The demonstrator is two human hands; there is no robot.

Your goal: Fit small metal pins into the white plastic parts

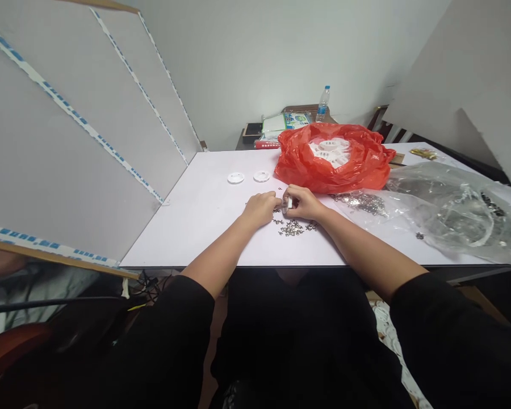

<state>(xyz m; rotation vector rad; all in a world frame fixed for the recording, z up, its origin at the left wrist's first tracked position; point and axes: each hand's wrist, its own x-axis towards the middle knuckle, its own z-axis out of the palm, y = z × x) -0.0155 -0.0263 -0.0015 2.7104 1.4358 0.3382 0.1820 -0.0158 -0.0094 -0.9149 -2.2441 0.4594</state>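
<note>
In the head view, my right hand (305,203) grips a small white round piece (287,204) with a clear part, tilted on its edge between thumb and fingers. Close by on its left is my left hand (262,209), fingers pinched together at the piece; what they hold, if anything, is too small to make out. Small shiny metal parts (292,228) lie scattered on the white table (187,227) under and in front of both hands. Beyond my left hand, two white round discs (235,178) lie flat side by side.
Behind my right hand stands an open red plastic bag (289,159) full of white round pieces (334,150). Clear plastic bags (434,199) with metal parts cover the table's right side. A white panel (68,147) borders the left; a water bottle (323,104) stands at the back.
</note>
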